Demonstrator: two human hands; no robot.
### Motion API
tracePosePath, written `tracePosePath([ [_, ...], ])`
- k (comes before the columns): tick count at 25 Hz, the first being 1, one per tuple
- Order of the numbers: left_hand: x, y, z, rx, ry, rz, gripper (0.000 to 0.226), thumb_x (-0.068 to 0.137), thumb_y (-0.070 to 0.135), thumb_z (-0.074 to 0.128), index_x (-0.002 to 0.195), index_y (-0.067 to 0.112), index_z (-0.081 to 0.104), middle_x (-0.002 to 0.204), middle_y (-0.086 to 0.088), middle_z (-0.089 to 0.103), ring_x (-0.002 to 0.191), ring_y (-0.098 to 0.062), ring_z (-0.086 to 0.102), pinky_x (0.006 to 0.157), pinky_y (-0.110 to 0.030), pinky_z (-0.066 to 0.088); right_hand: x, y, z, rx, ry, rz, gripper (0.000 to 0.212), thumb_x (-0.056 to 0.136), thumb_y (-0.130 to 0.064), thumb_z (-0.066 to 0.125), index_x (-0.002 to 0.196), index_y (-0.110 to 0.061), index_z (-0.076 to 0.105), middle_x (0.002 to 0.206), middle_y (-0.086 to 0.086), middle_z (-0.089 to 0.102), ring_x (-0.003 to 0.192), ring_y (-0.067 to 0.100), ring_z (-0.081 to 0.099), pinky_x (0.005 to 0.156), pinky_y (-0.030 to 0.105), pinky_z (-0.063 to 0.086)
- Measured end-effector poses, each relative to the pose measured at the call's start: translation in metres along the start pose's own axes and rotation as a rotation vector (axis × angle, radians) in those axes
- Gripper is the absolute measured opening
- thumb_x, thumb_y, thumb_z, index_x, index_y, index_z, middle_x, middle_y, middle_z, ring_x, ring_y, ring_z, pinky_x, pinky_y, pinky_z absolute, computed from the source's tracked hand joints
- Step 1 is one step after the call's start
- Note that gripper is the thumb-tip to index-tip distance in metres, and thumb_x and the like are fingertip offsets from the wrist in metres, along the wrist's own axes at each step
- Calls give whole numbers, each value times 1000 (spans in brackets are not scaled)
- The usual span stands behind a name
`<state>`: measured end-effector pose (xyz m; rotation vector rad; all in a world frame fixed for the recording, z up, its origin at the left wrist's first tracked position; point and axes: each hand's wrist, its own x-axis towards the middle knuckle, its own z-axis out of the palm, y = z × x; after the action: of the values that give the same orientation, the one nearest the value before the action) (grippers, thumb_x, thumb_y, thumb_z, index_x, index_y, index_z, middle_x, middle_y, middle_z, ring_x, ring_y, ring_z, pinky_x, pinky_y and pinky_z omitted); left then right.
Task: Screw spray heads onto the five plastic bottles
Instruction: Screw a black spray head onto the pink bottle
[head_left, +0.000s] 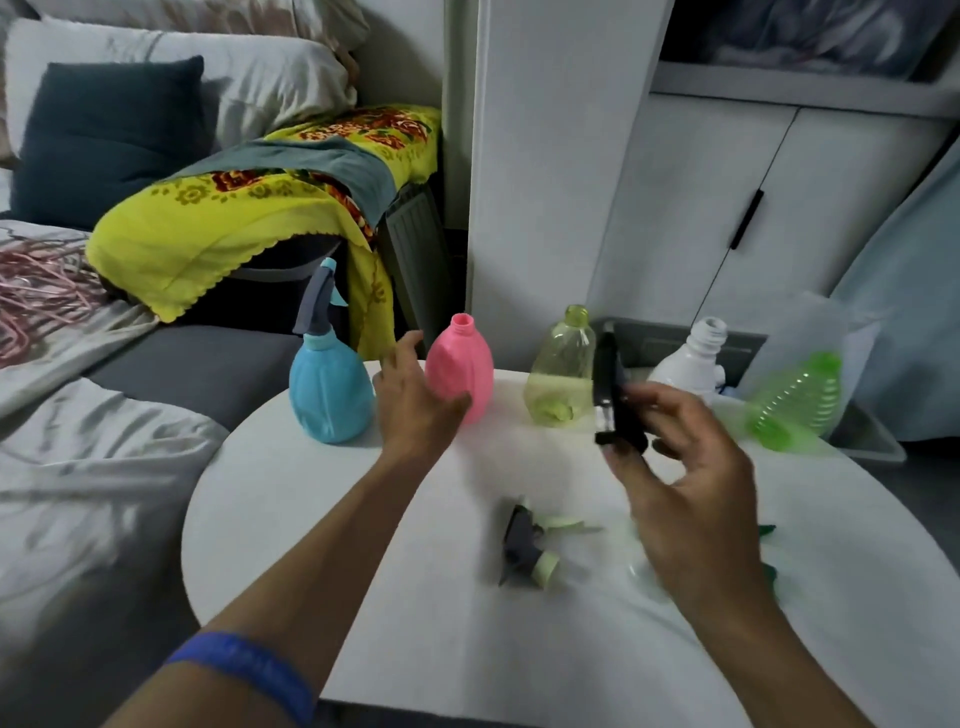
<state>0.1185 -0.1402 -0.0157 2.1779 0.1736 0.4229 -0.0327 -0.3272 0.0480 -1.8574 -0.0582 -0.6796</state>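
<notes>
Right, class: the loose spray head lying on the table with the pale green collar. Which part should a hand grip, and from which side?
Grip the dark grey body of the spray head from above, fingers across its narrow width. It lies on its side on the white table, so only the top is open. That leaves the pale green collar, at its near end, free to meet a bottle neck.

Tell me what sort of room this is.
Probably a bedroom or bed-sitting room in a home: pillows and rumpled bedding on the left, white cupboard doors behind, and a small round table serving as the workspace.
</notes>
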Motion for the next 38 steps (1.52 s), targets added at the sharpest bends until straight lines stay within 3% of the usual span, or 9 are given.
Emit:
tracePosePath([
  [4,8,-11,34,-3,-54,-80,121,55,37,90,149,25,15,146,-8,40,129,-33,41,101,-54,42,13,-3,-32,401,172,240,46,84,10,66,113,-26,63,95,2,79,90,13,74,81,24,57],
  [7,12,-20,45,-76,-46,-147,110,58,42,87,146,26,22,139,-5,47,122,-31,49,97,-53,47,18,-6,-44,412,178,279,43,84,4,68,115,-26,65,92,-3,80,93,10,74,74,22,57],
  [9,12,-22,45,-119,-32,-141,104,57,40,88,140,25,28,133,-4,49,116,-29,52,92,-49,52,22,-4,-47,389,211,270,42,82,3,70,114,-25,65,89,-7,80,90,6,74,74,15,54],
  [12,4,-20,31,-119,-80,-64,101,56,32,90,136,25,30,130,-3,49,113,-27,53,82,-43,55,26,0,-45,377,213,286,38,82,5,68,108,-23,69,89,-7,80,91,7,73,81,15,54],
  [19,-21,13,-68,142,-83,280,103,51,28,93,137,21,38,129,-8,47,112,-26,47,83,-36,46,27,-4,-35,448,200,375,33,83,13,60,91,-17,71,93,7,71,94,20,64,104,44,47],
  [24,-67,32,-142,332,-39,422,101,44,45,82,135,30,43,118,-6,49,103,-26,45,81,-34,36,26,-12,-42,721,248,434,21,92,5,57,98,-12,67,112,13,69,108,24,65,102,37,49],
  [27,-89,27,-154,369,-17,429,99,43,42,81,134,29,45,116,-7,47,98,-27,46,74,-33,37,28,-15,-46,802,238,411,21,96,-3,55,102,-18,68,112,3,70,115,20,63,99,36,50],
  [33,-88,19,-144,437,-53,479,100,47,31,88,138,25,46,123,-9,44,106,-29,43,75,-35,44,25,-22,-35,870,203,361,22,94,-2,53,97,-20,67,98,-2,73,99,14,67,86,30,50],
  [38,-91,28,-132,402,-49,537,98,46,33,87,136,26,47,121,-8,46,103,-21,38,71,-35,46,18,-22,-24,838,117,280,24,79,-9,62,102,-14,66,91,-4,77,93,11,69,80,26,53],
])
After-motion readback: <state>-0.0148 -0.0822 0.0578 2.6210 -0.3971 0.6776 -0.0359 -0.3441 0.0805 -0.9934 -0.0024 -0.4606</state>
